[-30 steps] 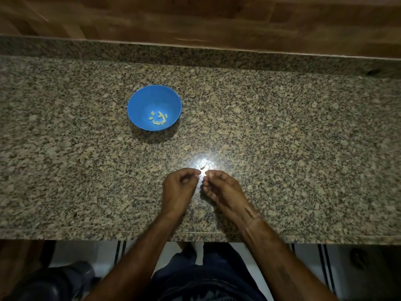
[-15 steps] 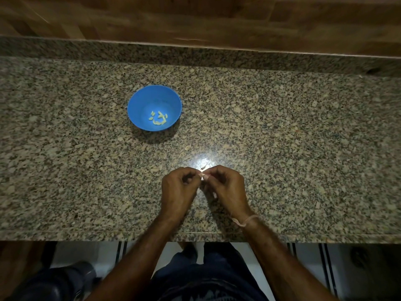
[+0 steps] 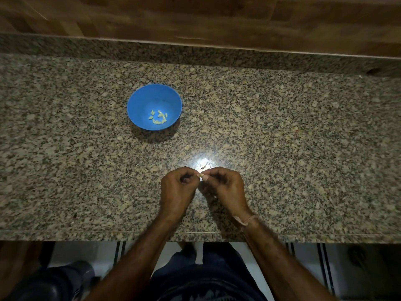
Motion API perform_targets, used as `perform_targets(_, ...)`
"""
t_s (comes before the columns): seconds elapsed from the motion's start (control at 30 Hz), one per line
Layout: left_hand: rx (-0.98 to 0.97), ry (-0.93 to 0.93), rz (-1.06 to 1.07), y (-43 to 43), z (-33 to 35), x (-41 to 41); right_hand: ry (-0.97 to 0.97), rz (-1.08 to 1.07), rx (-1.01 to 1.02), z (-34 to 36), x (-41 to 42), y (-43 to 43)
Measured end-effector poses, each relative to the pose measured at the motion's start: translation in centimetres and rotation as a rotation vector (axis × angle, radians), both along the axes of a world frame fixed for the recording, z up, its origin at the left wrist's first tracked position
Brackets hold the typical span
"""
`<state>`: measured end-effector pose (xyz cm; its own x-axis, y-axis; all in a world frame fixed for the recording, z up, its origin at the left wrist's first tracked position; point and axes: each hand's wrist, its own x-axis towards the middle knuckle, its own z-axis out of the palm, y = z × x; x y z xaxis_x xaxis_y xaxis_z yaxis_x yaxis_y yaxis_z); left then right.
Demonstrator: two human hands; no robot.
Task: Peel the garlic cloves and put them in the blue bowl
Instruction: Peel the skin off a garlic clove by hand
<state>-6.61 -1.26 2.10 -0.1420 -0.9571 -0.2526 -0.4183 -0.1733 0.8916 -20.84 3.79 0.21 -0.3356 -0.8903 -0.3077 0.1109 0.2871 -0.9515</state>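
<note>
Garlic clove is pinched between the left hand and right hand, each grip narrow and closed on it, unchanged from half a second ago. Fingertips hide most of it. Beyond the grip, to its left, the blue bowl holds peeled cloves on the tabletop.

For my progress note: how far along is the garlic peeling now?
Done: several peeled cloves lie in the blue bowl. In hand: the left hand and right hand pinch one small pale clove between them above the counter. Remaining: finish it and drop it in; I see no other whole cloves waiting.
</note>
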Motion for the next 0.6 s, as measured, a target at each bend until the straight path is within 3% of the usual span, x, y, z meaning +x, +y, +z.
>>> perform_targets(0.1, 0.001, -0.038, -0.039, 0.5, -0.8, -0.2, -0.237, -0.078, 0.068, 0.2, 0.7, -0.2)
perform_targets(0.17, 0.009, -0.068, -0.048, 0.8, -1.4, -0.1, -0.281, -0.113, 0.102, 0.2, 0.8, -0.3)
perform_targets(0.33, -0.007, -0.024, -0.01, 0.7, -1.2, 0.2, 0.05, -0.012, 0.049, -0.7, -0.2, -0.1)
perform_targets(0.6, -0.089, -0.044, -0.104, -0.1, -0.2, 0.6, 0.26, 0.06, -0.019, -0.5, -0.1, -0.3)
